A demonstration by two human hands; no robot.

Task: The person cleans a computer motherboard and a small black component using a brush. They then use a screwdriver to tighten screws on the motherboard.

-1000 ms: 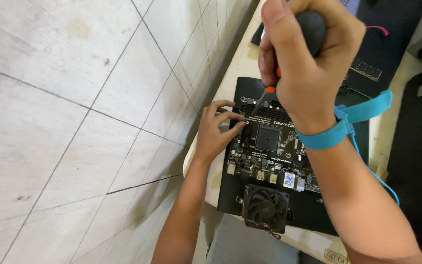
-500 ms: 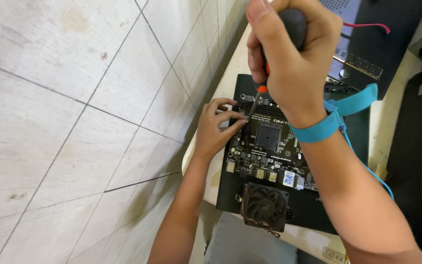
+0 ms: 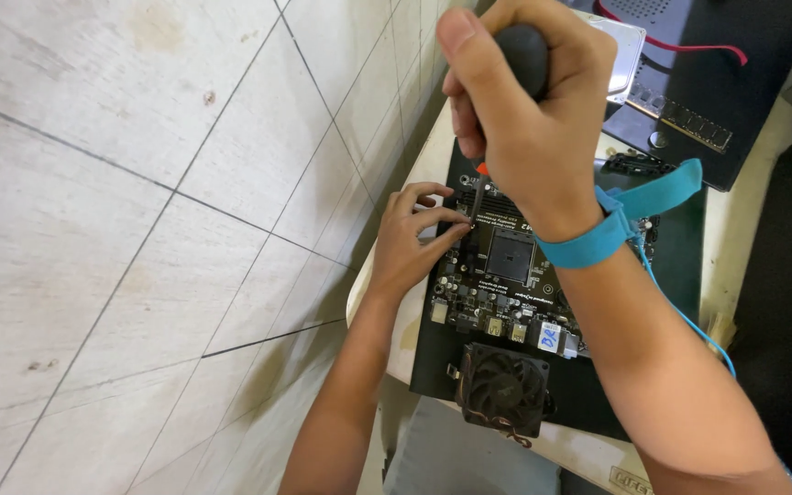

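— Hands first: what has each got?
— Right hand (image 3: 529,110) is fisted tight around a dark-handled screwdriver (image 3: 517,55), tip down on the motherboard (image 3: 506,275). Left hand (image 3: 405,243) is half curled, its fingertips (image 3: 456,220) pinching at the spot just beside the tip.
— Where does the board lie?
— Flat on a black mat (image 3: 433,357) on the bench (image 3: 433,151), with a cooling fan (image 3: 503,387) at its near edge.

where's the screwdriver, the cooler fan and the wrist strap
screwdriver (image 3: 517,50), head view, on the dark handle showing between the fingers of the right hand
cooler fan (image 3: 504,388), head view, on the fan hub
wrist strap (image 3: 588,246), head view, on the blue band around the right wrist
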